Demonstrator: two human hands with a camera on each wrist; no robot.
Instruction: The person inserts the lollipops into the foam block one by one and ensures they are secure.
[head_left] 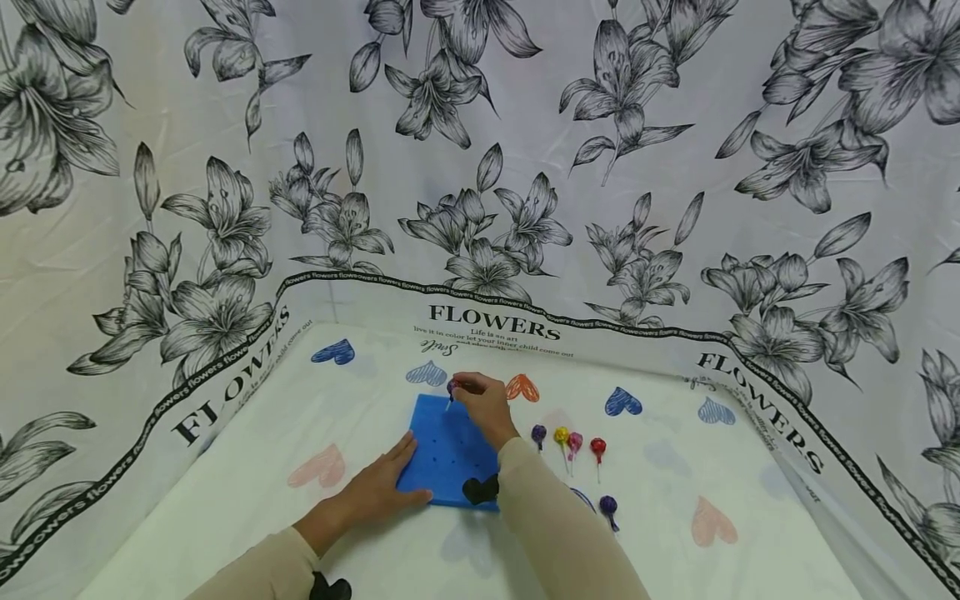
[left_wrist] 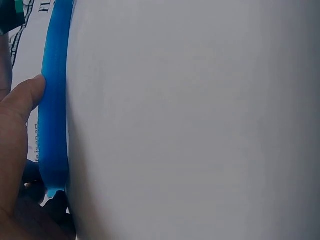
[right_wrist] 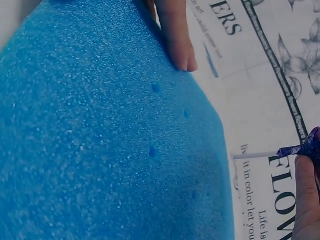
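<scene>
A blue foam block (head_left: 442,454) with small holes in its top lies flat in the head view. Along its left side rest the fingers of my left hand (head_left: 375,492), fairly straight, while the thumb touches its front edge. The left wrist view shows that thumb (left_wrist: 32,95) against the block's side (left_wrist: 55,100). My right hand (head_left: 486,407) pinches a purple-wrapped lollipop (head_left: 452,387) by its head above the block's far edge. Its white stick (right_wrist: 257,156) points down in the head view; in the right wrist view the tip appears close to the block's edge (right_wrist: 227,165), contact unclear.
Right of the block lie a purple lollipop (head_left: 538,434), a yellow one (head_left: 562,435), a pink one (head_left: 575,441) and a red one (head_left: 597,447). Another purple lollipop (head_left: 608,505) lies nearer. A heart-printed white cloth (head_left: 660,517) covers the surface; a floral curtain (head_left: 525,125) stands behind.
</scene>
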